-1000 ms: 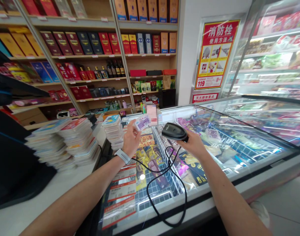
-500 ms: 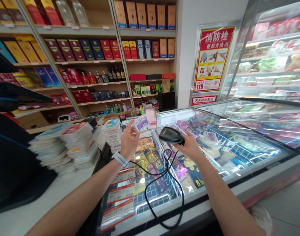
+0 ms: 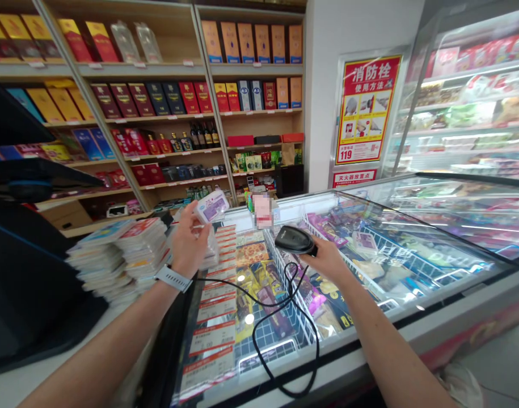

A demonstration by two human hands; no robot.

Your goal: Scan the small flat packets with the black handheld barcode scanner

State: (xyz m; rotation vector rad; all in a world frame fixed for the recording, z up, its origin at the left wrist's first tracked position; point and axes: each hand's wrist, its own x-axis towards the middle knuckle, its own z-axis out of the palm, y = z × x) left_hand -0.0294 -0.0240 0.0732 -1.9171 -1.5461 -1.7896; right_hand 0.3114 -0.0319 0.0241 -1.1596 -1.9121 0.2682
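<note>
My left hand (image 3: pixel 190 238), with a pale watch band on the wrist, pinches a small flat white-and-purple package (image 3: pixel 211 205) between thumb and fingers. It hovers over a stack of similar packs (image 3: pixel 208 249), which it partly hides. My right hand (image 3: pixel 323 258) is closed around the rear of a black handheld barcode scanner (image 3: pixel 294 240), its head pointing left over the freezer. The scanner's black cable (image 3: pixel 259 351) loops across the glass top of the chest freezer (image 3: pixel 336 351).
Two taller stacks of flat packs (image 3: pixel 142 249) stand on the white counter (image 3: pixel 84 345) at left, beside a dark monitor stand (image 3: pixel 33 266). A strip of price labels (image 3: pixel 212 328) lies along the freezer's left side. Shelves of boxed goods (image 3: pixel 157 99) line the back wall.
My left hand has moved left with the package, away from the scanner and over the nearest stack. My right hand and the scanner stay nearly in place. The view has shifted slightly.
</note>
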